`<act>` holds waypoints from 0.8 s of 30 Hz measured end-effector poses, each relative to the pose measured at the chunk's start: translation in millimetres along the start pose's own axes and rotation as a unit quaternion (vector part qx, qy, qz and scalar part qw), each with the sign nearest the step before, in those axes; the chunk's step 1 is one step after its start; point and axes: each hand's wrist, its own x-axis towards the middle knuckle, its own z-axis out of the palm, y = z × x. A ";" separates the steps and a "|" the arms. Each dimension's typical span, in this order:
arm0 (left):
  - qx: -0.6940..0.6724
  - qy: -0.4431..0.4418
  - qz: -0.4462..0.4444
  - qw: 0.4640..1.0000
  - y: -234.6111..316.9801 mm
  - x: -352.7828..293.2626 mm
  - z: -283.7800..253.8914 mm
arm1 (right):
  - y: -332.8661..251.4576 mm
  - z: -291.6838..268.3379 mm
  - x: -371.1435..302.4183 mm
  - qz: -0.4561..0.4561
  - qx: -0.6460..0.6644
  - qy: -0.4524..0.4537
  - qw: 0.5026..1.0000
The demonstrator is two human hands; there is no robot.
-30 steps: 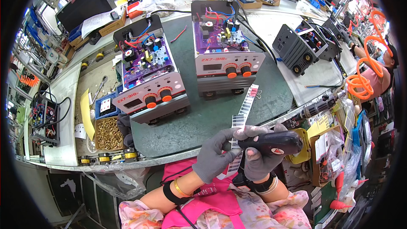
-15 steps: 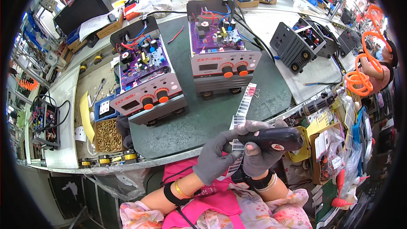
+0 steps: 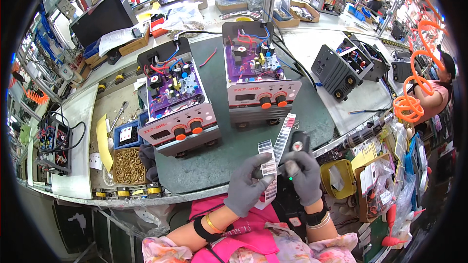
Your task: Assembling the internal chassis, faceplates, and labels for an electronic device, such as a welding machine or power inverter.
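Both hands wear grey gloves and are in front of two open-topped machines. My left hand pinches a white strip of barcode labels between thumb and fingers. The strip doubles back, and its far length lies on the green mat, with a clip near its end. A black handheld barcode scanner is in my right hand, tilted up beside the strip; a small green light shows by the palm. Beyond the hands stand the left machine and the right machine, purple circuit boards exposed, orange-ringed knobs on their front panels.
Brass fittings fill a box at the left, below a blue tray. A yellow bin sits right of my right hand. Another grey machine stands at the right. An orange coiled hose hangs near a person.
The scanner has swung from lying level across the strip to a raised tilt. My hands have moved apart, and more of the label strip shows. The view has shifted slightly.
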 end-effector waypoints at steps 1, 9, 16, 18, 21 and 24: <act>0.008 0.007 -0.001 1.000 -1.5 -0.7 -0.2 | -5.3 3.8 -1.3 -0.021 -0.038 -0.025 0.999; 0.000 0.010 0.032 0.999 2.5 2.4 -1.3 | -8.3 11.4 4.2 -0.043 -0.096 -0.066 0.992; -0.037 0.067 -0.015 0.997 1.7 13.6 -2.6 | -19.9 27.4 -3.8 -0.190 -0.201 -0.020 0.961; -0.045 0.065 -0.053 0.995 3.2 14.0 -3.2 | -21.4 31.3 -6.5 -0.241 -0.242 0.010 0.940; -0.059 0.079 -0.067 0.993 6.4 17.2 -3.6 | -22.0 29.7 -6.2 -0.237 -0.226 0.009 0.945; -0.076 0.026 -0.037 0.996 17.8 17.5 -5.3 | -10.8 23.7 -3.8 -0.044 -0.014 -0.003 0.999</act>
